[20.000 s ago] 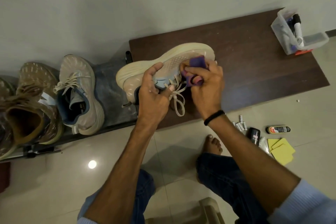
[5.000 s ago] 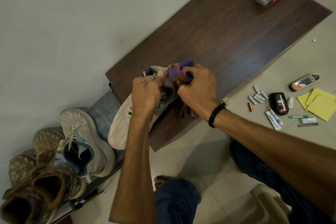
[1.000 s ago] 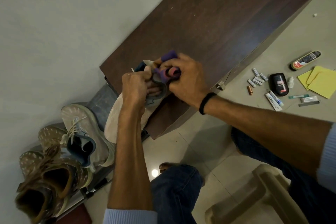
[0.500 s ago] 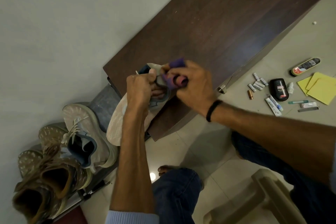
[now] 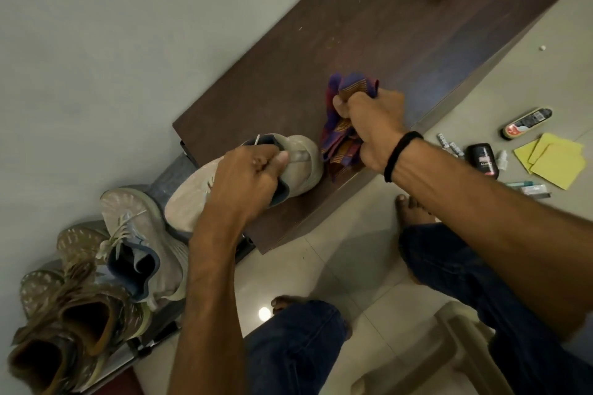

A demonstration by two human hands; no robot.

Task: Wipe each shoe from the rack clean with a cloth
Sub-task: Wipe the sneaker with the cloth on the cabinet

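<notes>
Within right-hand fingers (image 5: 346,105), cloth (image 5: 352,84) beside shoe (image 5: 301,167)

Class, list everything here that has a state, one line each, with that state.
Left hand: grips the beige shoe at its collar.
Right hand: grips the cloth.
Cloth: bunched, beside the shoe's heel.
Beige shoe: held, heel over the table.
Matching shoe: upright on the rack.
Brown shoes: on the rack.
</notes>
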